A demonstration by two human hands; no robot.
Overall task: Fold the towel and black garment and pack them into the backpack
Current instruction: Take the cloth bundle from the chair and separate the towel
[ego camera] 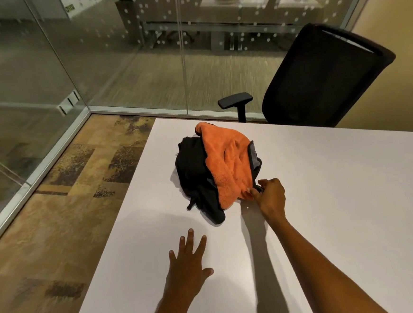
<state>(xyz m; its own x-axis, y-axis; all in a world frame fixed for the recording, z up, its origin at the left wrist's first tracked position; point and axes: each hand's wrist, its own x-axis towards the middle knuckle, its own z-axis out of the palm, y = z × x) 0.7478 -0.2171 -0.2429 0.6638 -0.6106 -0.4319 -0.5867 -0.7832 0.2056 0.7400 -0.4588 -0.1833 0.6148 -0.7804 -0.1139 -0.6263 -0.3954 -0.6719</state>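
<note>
Nearest: left hand, flat on the white table, fingers spread wide, holding nothing, well short of the pile. Farther out: right hand, fingers curled, pinching the near corner of the orange towel, perhaps together with something dark just beneath.

Towel draped crumpled over a heap of black fabric in mid-table; no fold made yet, nothing packed.

For the step in hand, by judgement: lift the towel clear by the pinched corner, checking first that only orange cloth sits in the pinch; bring the free hand forward to pin the black heap, or to catch a second corner; shake out, spread flat on the bare near part of the table, then fold edge to edge.

Hard to make out: where black garment ends and backpack begins, both dark and bundled together. A thin dark end pokes out at the near left, strap or cord, cannot tell. Grey lining shows past the towel's right edge, owner uncertain. Backpack opening not visible. Right fingertips partly buried in cloth. Beyond the table: black office chair, glass partition.
</note>
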